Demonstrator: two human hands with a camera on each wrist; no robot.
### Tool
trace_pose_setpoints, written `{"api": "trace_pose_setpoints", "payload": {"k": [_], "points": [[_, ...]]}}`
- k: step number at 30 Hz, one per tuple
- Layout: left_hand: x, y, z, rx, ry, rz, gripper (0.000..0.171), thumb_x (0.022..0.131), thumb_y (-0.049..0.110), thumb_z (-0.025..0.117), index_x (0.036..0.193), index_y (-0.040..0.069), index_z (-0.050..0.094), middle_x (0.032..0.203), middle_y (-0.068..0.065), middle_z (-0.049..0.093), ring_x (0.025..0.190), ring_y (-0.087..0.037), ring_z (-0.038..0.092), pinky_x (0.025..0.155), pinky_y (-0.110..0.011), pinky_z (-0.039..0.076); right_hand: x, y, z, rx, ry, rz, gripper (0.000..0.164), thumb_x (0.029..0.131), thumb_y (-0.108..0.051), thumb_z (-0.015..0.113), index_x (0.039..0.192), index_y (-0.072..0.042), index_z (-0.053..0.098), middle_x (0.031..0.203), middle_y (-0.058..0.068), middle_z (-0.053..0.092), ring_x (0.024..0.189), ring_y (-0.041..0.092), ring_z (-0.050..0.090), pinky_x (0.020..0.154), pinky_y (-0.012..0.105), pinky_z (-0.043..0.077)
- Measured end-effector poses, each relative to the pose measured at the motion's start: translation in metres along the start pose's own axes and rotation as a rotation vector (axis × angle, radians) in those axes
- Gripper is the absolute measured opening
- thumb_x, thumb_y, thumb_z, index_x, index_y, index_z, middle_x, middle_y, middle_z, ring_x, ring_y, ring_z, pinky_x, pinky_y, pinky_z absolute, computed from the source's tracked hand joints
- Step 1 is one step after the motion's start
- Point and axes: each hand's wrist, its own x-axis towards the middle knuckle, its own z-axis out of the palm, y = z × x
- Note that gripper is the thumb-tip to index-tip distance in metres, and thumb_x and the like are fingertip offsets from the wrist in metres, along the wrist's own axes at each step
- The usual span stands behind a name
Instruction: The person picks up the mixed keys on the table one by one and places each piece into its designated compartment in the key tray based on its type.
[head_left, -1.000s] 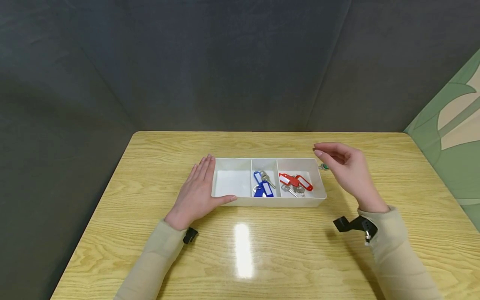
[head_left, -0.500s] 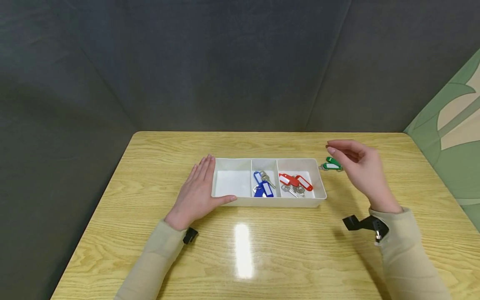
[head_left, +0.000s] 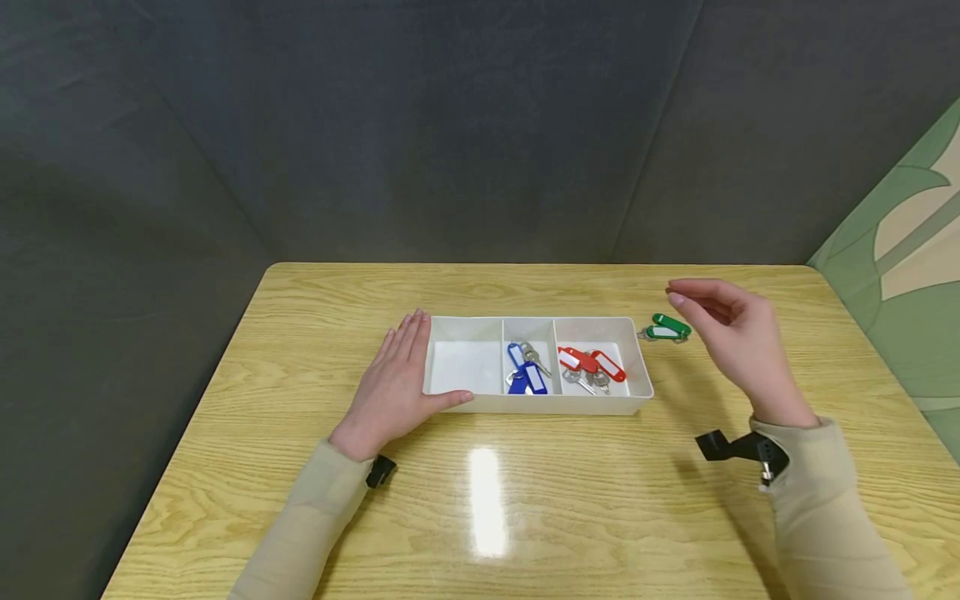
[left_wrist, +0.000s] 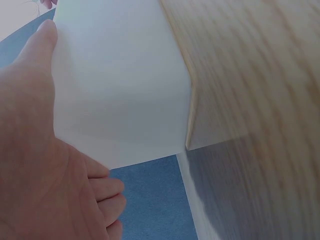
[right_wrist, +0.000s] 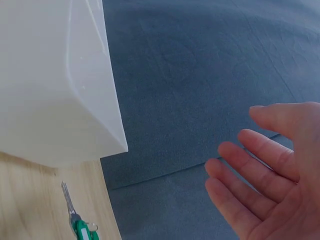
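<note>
A white tray with three compartments lies on the wooden table. My left hand rests against its left end, fingers straight along the side and thumb over the front edge. Keys with blue tags lie in the middle compartment. In the right compartment are keys with red tags. Outside the tray's right end, on the table, lie keys with green tags; a key shows in the right wrist view. My right hand hovers just right of the green tags, fingers loosely bent, holding nothing.
The wooden table ends at a dark fabric screen behind it. A leaf-patterned green panel stands on the right. The tray's left compartment shows its bare white floor.
My right hand has moved rightward, away from the tray's right end, uncovering the green-tagged keys on the table. My left hand and the tray have stayed in place.
</note>
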Motion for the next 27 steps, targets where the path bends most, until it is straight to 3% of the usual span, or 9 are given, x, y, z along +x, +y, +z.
{"api": "trace_pose_setpoints", "payload": {"k": [27], "points": [[0.000, 0.001, -0.001, -0.003, -0.002, -0.002, 0.127, 0.081, 0.091, 0.040, 0.162, 0.000, 0.004, 0.169, -0.016, 0.004, 0.155, -0.027, 0.001, 0.124, -0.038, 0.002, 0.009, 0.020, -0.015, -0.072, -0.001, 0.083, 0.041, 0.100, -0.032, 0.067, 0.130, -0.005, 0.070, 0.113, -0.015, 0.068, 0.097, -0.002, 0.063, 0.077, 0.007, 0.047]]}}
